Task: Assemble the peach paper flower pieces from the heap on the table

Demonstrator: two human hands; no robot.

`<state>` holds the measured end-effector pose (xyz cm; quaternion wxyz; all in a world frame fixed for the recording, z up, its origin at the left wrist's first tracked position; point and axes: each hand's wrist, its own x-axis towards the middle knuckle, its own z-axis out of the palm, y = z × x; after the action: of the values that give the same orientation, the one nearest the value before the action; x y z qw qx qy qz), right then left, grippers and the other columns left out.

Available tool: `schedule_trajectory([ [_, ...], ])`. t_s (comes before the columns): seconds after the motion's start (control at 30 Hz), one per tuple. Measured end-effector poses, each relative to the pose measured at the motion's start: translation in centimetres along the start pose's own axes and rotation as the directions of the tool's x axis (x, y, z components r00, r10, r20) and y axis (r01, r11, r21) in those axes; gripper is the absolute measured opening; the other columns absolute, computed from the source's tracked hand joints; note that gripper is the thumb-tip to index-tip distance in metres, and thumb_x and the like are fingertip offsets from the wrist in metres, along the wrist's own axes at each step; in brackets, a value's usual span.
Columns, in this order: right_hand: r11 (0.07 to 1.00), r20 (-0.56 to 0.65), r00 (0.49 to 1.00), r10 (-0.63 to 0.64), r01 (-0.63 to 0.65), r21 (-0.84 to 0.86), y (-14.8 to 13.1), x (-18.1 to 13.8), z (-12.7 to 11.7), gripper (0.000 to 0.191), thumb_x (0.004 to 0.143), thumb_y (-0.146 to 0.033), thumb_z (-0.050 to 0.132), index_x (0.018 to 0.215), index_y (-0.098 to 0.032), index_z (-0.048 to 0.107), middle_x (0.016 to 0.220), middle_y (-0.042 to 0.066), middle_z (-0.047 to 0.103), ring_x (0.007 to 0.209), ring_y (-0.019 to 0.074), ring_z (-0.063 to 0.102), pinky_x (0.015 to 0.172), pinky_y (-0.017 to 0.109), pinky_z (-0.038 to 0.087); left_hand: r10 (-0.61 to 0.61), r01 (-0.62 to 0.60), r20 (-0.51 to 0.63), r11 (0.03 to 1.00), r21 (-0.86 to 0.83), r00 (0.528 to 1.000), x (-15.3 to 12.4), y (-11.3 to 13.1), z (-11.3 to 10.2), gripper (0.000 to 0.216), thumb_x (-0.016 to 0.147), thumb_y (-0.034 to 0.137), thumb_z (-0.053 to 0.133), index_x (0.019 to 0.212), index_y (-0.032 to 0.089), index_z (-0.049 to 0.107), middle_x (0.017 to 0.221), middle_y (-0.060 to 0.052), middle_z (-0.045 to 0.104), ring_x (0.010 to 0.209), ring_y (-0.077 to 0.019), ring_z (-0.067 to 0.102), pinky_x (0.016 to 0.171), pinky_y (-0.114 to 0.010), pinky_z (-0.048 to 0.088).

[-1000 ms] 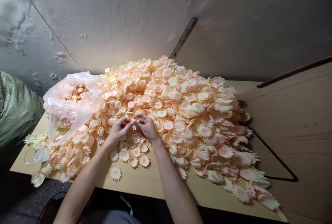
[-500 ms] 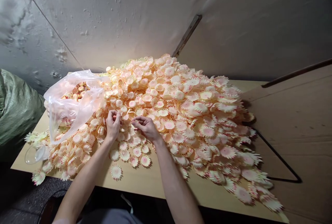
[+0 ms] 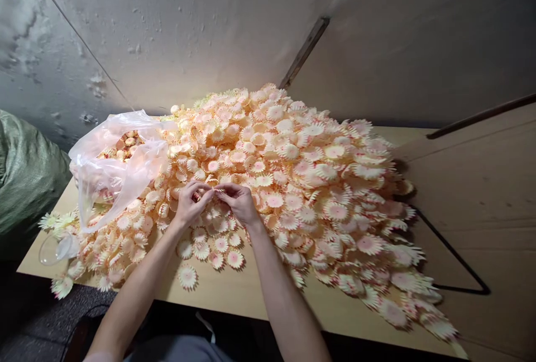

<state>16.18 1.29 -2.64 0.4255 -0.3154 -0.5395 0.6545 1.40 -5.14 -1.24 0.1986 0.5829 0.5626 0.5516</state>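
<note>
Left hand (image 3: 189, 204) and right hand (image 3: 239, 204) meet over the heap of paper flowers (image 3: 293, 183) on the worktop (image 3: 234, 292), fingers pinching one small flower piece (image 3: 196, 196) between them; plastic bag (image 3: 119, 166) at left.

We saw a pale wooden tabletop (image 3: 234, 295) carrying a great heap of peach-and-pink paper flowers (image 3: 301, 183) that covered most of it. A clear plastic bag (image 3: 113, 172) lay on the left part, against the heap, and loose flowers (image 3: 187, 276) lay scattered along the near edge.
</note>
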Motion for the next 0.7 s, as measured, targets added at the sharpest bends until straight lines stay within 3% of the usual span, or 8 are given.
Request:
schedule_trajectory([
  [0.2,0.999,0.072,0.996,0.048,-0.047,-0.016,-0.26,-0.14,-0.09,0.035,0.068,-0.038,0.077,0.094,-0.020,0.062,0.069,0.000,0.066,0.057,0.0113,0.059,0.052,0.021,0.046,-0.014,0.014,0.063,1.000,0.011,0.998,-0.21,-0.24,0.43,0.028,0.077,0.042,0.069,0.087,0.016,0.067,0.074,-0.001,0.063,0.058,-0.0087,0.050,0.053,-0.021,0.040],
  [0.43,0.999,0.018,1.000,0.014,-0.013,-0.037,-0.24,-0.18,-0.05,0.035,0.073,-0.046,0.073,0.092,-0.021,0.057,0.057,-0.006,0.052,0.043,0.0065,0.040,0.041,0.019,0.030,-0.060,0.061,0.048,0.998,-0.013,0.997,-0.36,-0.06,0.44,0.039,0.078,0.042,0.068,0.107,0.018,0.061,0.080,-0.001,0.062,0.057,-0.0071,0.048,0.052,-0.019,0.040],
  [0.53,0.999,0.049,0.999,0.010,-0.008,-0.044,-0.16,-0.16,-0.14,0.036,0.073,-0.045,0.074,0.093,-0.021,0.057,0.052,-0.008,0.047,0.042,0.0054,0.034,0.042,0.019,0.026,0.027,-0.026,0.097,1.000,-0.009,0.995,-0.19,-0.28,0.37,0.026,0.081,0.039,0.066,0.095,0.017,0.067,0.084,-0.005,0.066,0.068,-0.0116,0.057,0.060,-0.022,0.044],
  [0.7,0.997,0.083,0.994,0.070,-0.067,-0.031,-0.02,-0.03,-0.36,0.043,0.066,-0.046,0.078,0.093,-0.020,0.058,0.052,-0.007,0.052,0.046,0.0083,0.044,0.047,0.020,0.035,0.119,-0.109,0.167,0.992,-0.069,0.979,-0.04,-0.39,0.35,0.017,0.082,0.031,0.065,0.084,0.014,0.070,0.089,-0.009,0.067,0.081,-0.0167,0.063,0.072,-0.028,0.048],
])
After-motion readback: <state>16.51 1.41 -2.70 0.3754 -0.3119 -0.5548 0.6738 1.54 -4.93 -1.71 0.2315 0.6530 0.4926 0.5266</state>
